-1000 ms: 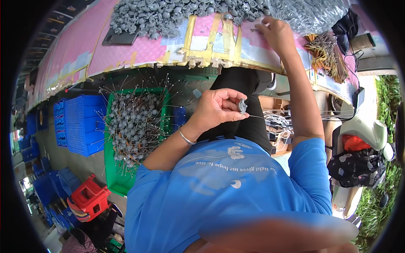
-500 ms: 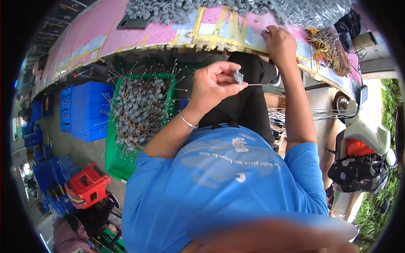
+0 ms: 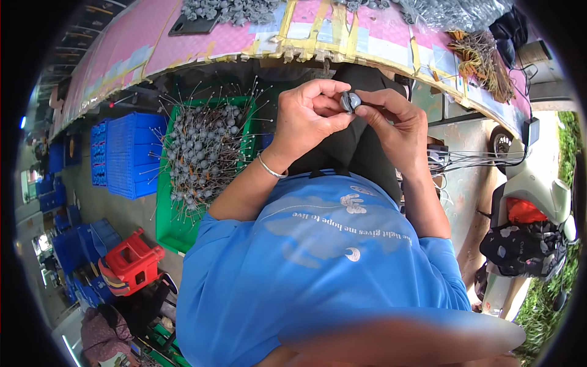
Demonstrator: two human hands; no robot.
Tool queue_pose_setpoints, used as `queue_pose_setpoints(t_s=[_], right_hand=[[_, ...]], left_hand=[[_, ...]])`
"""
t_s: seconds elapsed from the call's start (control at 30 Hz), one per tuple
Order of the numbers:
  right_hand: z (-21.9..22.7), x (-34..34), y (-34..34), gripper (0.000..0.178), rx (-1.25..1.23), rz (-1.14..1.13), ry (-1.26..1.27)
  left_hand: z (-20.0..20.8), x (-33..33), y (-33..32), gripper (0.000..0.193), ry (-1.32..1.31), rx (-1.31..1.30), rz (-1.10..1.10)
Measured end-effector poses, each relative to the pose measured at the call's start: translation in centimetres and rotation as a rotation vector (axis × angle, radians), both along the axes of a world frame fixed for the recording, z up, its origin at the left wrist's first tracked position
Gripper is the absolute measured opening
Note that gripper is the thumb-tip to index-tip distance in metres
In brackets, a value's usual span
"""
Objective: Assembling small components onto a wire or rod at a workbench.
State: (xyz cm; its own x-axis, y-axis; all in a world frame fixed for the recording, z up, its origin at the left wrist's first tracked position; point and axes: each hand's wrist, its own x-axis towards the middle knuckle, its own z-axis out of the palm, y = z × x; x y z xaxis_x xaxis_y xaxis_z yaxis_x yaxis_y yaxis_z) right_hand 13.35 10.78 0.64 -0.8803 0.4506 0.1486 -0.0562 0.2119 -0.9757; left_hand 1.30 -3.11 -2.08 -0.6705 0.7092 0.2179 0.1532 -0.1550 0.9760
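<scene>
Above my lap, just short of the table edge, both hands meet at a small grey rounded piece (image 3: 351,101). My left hand (image 3: 306,114) pinches it from one side between thumb and fingers. From the other side my right hand (image 3: 398,122) grips it with thumb and forefinger. The piece has a smooth, shiny curved face toward the right hand and a darker part toward the left; its inside is hidden. On the table lie heaps of small grey parts (image 3: 244,11), and a bundle of orange and brown wires (image 3: 486,64) rests at the right.
A green crate (image 3: 169,223) to my left holds many grey balls with thin wires sticking out. Beside it are blue crates (image 3: 136,156) and a red stool (image 3: 131,263). Clear plastic wrap (image 3: 452,21) covers part of the pink, taped table (image 3: 232,46). A scooter (image 3: 532,183) stands at right.
My right hand has come back from the table with a grey rounded part and now meets my left hand at the piece. The left hand has stayed nearly in place.
</scene>
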Motion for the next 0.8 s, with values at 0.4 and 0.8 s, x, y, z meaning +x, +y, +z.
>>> queue_pose_setpoints(t_s=[0.4,0.8], right_hand=[[-0.9,-0.3,1.5,0.018,-0.280,0.020,0.018],[-3.1,-1.7,2.1,0.026,-0.696,0.234,0.232]], left_hand=[[0.5,-0.2,1.1,0.040,0.392,0.018,0.047],[2.1,1.3,1.5,0.058,-0.212,0.106,-0.194]])
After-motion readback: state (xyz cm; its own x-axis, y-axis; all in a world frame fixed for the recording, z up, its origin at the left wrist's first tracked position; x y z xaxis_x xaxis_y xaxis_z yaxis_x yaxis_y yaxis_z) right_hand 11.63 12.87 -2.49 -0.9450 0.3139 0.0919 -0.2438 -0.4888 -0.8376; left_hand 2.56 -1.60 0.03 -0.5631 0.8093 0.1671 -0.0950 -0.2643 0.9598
